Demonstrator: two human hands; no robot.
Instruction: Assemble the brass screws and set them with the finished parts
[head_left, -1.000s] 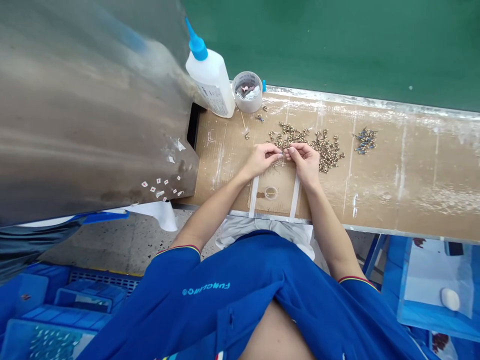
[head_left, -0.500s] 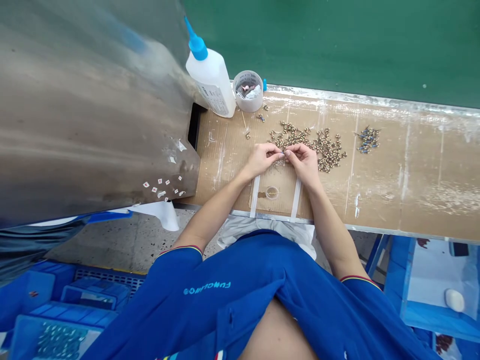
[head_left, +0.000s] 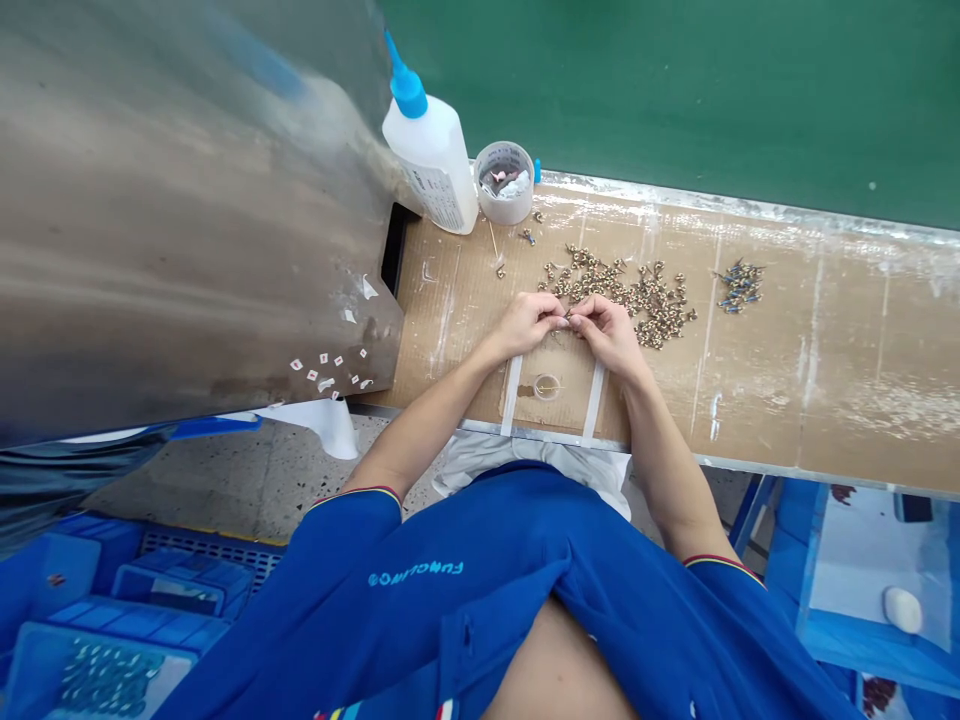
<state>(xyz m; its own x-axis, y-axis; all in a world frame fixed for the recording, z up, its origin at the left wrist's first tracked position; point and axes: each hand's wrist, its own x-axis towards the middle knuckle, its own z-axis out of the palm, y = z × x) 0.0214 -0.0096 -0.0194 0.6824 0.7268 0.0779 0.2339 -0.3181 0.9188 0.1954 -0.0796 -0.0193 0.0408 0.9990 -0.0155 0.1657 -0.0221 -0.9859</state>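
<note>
**On the cardboard bench top (head_left: 847, 400): a 2-hand pinch**

Across the bench, a heap of brass bits (head_left: 619, 295) just beyond the right hand (head_left: 609, 333), the nearer of the 2; that hand and the left hand (head_left: 529, 322) nearly closed on 1 tiny metal piece (head_left: 566, 316) between them, its long axis too small to tell.

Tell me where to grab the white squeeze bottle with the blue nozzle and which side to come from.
Grip the white squeeze bottle around its wide lower body, coming from the near side. The blue nozzle is too slender to bear it, and the metal panel and the round tub crowd its two flanks.
</note>
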